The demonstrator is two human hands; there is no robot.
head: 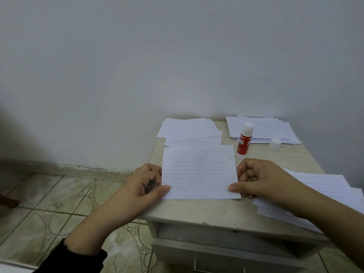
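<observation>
Pinching the lined sheet (199, 172) at both side edges, left grip (145, 184) and right grip (262, 180) hold it flat over the table (197, 211), probably squaring it for the uncapped glue stick (244, 138) nearby.

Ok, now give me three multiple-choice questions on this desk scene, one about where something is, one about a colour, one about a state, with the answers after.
1. Where does the glue stick stand relative to the lined sheet?
A) left of it
B) just beyond its far right corner
C) under it

2. What colour is the glue stick's body?
A) blue
B) green
C) red

3. How is the lined sheet held?
A) the left hand and the right hand each pinch a side edge
B) by one hand only
C) nobody touches it

Answers:
1 B, it stands upright on the table past that corner.
2 C, the body is red under a white top.
3 A, a thumb lies on each side edge.
</observation>
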